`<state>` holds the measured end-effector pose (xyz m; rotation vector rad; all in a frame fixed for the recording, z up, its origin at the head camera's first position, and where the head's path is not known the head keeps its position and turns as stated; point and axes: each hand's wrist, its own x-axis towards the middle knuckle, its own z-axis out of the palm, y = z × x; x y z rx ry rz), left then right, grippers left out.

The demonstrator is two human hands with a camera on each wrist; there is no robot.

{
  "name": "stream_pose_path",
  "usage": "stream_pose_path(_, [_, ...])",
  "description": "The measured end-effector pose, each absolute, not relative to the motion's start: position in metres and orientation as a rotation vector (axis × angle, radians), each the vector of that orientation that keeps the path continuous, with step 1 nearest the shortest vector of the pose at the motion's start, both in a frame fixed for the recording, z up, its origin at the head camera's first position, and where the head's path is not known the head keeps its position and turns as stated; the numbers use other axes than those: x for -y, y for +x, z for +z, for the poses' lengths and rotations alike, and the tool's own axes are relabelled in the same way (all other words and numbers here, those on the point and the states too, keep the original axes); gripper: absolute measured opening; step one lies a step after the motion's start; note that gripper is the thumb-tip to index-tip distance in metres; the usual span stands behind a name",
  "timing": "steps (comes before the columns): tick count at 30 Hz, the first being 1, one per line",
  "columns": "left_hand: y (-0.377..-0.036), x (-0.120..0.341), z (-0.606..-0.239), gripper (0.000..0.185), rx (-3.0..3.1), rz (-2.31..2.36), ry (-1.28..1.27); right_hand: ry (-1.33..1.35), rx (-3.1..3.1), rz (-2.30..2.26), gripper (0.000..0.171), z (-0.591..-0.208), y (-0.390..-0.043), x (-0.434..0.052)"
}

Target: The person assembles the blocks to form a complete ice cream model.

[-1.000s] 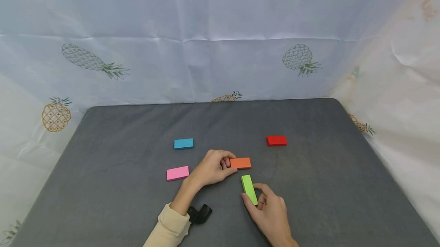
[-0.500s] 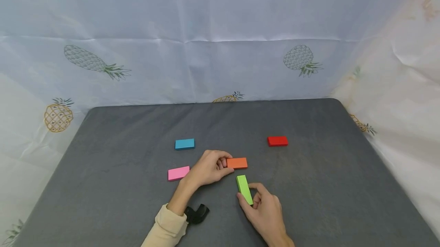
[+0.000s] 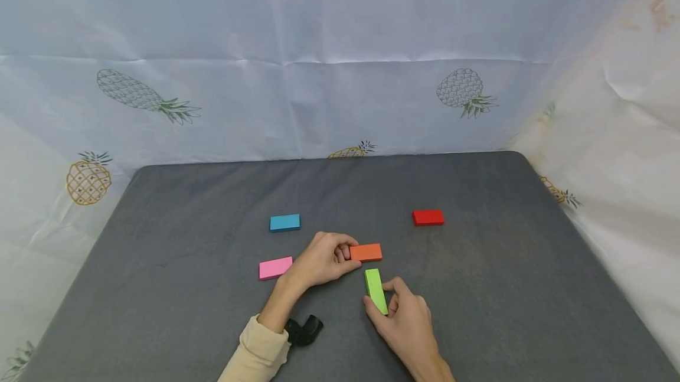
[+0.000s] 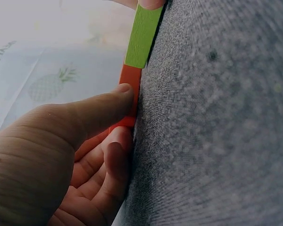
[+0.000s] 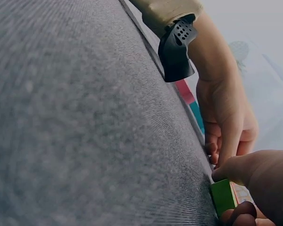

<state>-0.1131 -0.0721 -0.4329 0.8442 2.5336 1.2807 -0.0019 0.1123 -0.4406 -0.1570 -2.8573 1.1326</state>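
Observation:
In the head view my left hand [image 3: 321, 261] pinches the left end of an orange block [image 3: 366, 252] between thumb and fingers. The block lies flat and crosswise on the grey table. My right hand [image 3: 406, 320] pinches a lime green block [image 3: 375, 291] by its long sides. This block points away from me, its far end just short of the orange block's near edge. In the left wrist view the thumb lies on the orange block [image 4: 130, 77], with the green block [image 4: 144, 35] beyond. The right wrist view shows the green block's end [image 5: 223, 197] between thumb and fingers.
A blue block [image 3: 285, 223] and a pink block [image 3: 275, 268] lie to the left, the pink one beside my left wrist. A red block [image 3: 428, 218] lies farther back on the right. The black wrist camera [image 3: 304, 330] hangs by the left sleeve. Pineapple-print cloth [image 3: 319, 104] stands behind the table.
Both hands have shifted slightly left with their blocks. Lately the right hand has nudged the green block a little farther forward and left, while the orange block has stayed nearly still.

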Motion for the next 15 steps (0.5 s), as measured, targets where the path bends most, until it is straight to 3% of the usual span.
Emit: stream_pose_path(15, [-0.1131, 0.0741, -0.4332, 0.035, -2.514, 1.304, 0.849, -0.145, 2.947, 1.11, 0.042, -0.433, -0.0024, -0.1099])
